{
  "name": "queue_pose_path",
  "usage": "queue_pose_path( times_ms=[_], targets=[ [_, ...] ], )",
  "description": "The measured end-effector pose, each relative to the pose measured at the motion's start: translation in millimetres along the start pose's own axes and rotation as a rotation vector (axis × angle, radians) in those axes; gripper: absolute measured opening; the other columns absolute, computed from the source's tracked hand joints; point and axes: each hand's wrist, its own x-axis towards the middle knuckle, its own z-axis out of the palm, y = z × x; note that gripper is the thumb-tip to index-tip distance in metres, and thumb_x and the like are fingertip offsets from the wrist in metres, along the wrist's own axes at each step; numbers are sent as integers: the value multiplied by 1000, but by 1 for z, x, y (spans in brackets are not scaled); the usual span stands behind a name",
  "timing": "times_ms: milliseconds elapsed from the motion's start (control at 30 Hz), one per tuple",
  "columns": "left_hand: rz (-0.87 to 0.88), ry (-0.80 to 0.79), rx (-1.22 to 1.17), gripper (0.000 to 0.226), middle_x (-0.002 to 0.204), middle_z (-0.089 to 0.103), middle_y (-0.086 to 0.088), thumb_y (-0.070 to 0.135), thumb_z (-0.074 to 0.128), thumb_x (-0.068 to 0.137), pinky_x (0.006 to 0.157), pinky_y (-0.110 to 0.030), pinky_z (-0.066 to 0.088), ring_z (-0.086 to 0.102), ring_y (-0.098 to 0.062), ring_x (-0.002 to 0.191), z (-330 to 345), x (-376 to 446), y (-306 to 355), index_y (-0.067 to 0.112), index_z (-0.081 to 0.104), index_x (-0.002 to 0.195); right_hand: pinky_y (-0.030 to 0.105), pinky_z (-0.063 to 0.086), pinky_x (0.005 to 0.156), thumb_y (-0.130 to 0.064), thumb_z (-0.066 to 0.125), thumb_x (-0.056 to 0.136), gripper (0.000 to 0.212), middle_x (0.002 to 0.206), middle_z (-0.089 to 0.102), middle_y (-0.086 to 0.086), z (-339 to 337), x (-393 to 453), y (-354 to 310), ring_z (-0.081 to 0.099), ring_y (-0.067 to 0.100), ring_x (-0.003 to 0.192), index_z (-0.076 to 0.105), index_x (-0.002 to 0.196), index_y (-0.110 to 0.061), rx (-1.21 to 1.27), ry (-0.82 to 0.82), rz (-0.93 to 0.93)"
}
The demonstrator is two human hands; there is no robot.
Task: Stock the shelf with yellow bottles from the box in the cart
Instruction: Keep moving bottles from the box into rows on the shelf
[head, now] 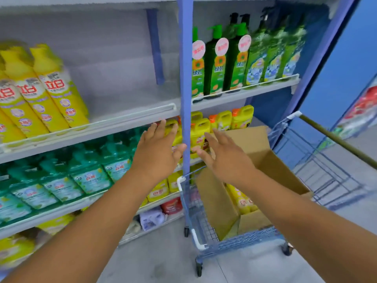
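Both hands are up and empty: the left hand (156,148) has its fingers spread in front of the lower shelves, and the right hand (226,158) is just as open, hovering above the cardboard box (263,160) that sits in the blue wire cart (204,237). Down inside the box, yellow bottles (241,199) peek out past the right forearm, upright and packed close. More yellow bottles on the shelf (49,86) stand at the left of the middle shelf (130,117), with bare space beside them.

These look like full plastic detergent bottles, so I'd expect weight, stiff walls and a slick skin. Best hold, I'd say, is around the narrower neck below the cap, or the body with a full wrap.

Labels carry red Chinese characters on white, too blurred to read with confidence. Green pump bottles (222,62) wear round pink tags, unreadable too.
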Motion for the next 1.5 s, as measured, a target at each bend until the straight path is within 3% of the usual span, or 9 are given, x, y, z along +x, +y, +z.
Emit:
queue_pose_path(
  times_ms=[100, 267, 400, 500, 800, 1133, 1500],
  targets=[
    [-6, -19, 21, 68, 166, 9, -7, 61, 28, 99, 123, -46, 14, 9, -29, 152, 18, 12, 65, 29, 19, 157, 40, 17, 123, -65, 24, 98, 76, 168, 12, 10, -12, -20, 69, 13, 29, 154, 19, 160, -21, -17, 18, -14],
    [-17, -83, 24, 68, 166, 10, -6, 59, 35, 98, 123, -45, 15, 10, -29, 152, 47, 31, 169, 29, 21, 157, 38, 13, 123, -61, 27, 102, 71, 169, 6, 5, -36, -43, 176, 7, 25, 155, 13, 161, -25, -28, -32, 22],
    [-33, -113, 14, 68, 166, 12, -6, 63, 28, 98, 122, -43, 13, 9, -27, 152, 66, 38, 230, 27, 28, 155, 40, 12, 123, -62, 25, 101, 71, 169, 5, 4, -43, -47, 232, 8, 27, 155, 14, 160, -23, -53, -58, 29],
    [-47, -154, 1, 67, 167, 7, -3, 62, 30, 99, 123, -42, 11, 3, -24, 153, 84, 41, 258, 29, 22, 156, 42, 14, 124, -63, 24, 101, 72, 169, 4, 4, -39, -37, 264, 5, 26, 155, 13, 160, -23, -33, -74, 41],
    [-105, -283, -57, 68, 167, 3, -1, 62, 28, 98, 123, -44, 14, 2, -24, 153, 166, 86, 272, 32, 13, 157, 41, 13, 124, -65, 21, 100, 75, 169, -3, 1, 25, 8, 323, -2, 23, 156, 8, 161, -23, -23, -247, 89],
    [-147, -460, 4, 69, 167, -2, -9, 59, 27, 100, 122, -45, 3, 0, -29, 153, 295, 157, 267, 27, 10, 158, 41, 13, 125, -66, 17, 100, 77, 169, -1, 6, 128, 60, 375, -1, 26, 156, 9, 161, -21, -108, -452, 141],
    [-360, -680, -58, 71, 167, 2, -8, 60, 26, 99, 123, -47, 14, 1, -30, 153, 388, 127, 282, 26, 7, 159, 44, 18, 123, -61, 23, 102, 73, 169, 4, 7, 235, 93, 422, 5, 27, 156, 10, 161, -21, -64, -701, 109]
  ],
)
